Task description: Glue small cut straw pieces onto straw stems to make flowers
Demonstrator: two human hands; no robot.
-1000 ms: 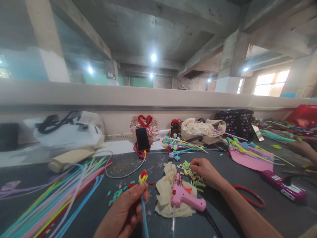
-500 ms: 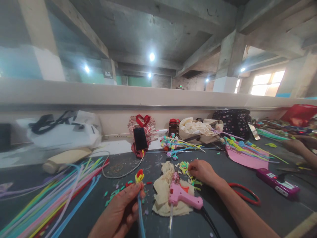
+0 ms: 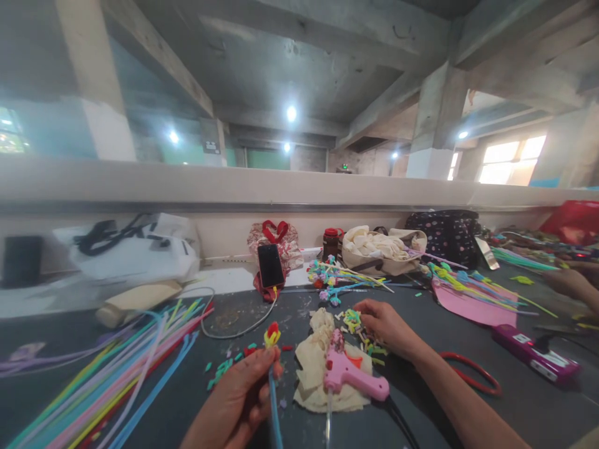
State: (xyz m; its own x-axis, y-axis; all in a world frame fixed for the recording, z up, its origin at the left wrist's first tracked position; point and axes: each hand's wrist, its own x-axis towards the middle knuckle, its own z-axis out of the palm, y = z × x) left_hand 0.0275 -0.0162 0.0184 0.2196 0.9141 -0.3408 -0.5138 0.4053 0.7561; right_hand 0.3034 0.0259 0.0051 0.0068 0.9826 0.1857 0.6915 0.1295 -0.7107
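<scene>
My left hand (image 3: 246, 390) is closed in a pinch on a blue pipe-cleaner stem (image 3: 275, 405) topped by a small red and yellow flower head (image 3: 272, 335). My right hand (image 3: 386, 327) reaches over a pile of short yellow and green pipe-cleaner pieces (image 3: 352, 321), its fingers curled together at the pile's right side. Whatever its fingertips pinch is hidden. Between the hands, a pink glue gun (image 3: 350, 376) with a clear glue stick (image 3: 329, 411) rests on a crumpled cream cloth (image 3: 309, 380). Green bits (image 3: 219, 371) lie by my left hand.
Long coloured pipe cleaners (image 3: 121, 374) cover the left side. Finished stems (image 3: 337, 277), a phone (image 3: 270, 267) on a charging cable, a bottle (image 3: 330, 243) and bags line the back. At right are red-handled scissors (image 3: 472, 374), a purple power strip (image 3: 536, 355) and another person's hand (image 3: 568, 284).
The view has turned slightly left. My right hand has edged closer over the yellow and green pieces, while my left hand still holds the flower stem in much the same place.
</scene>
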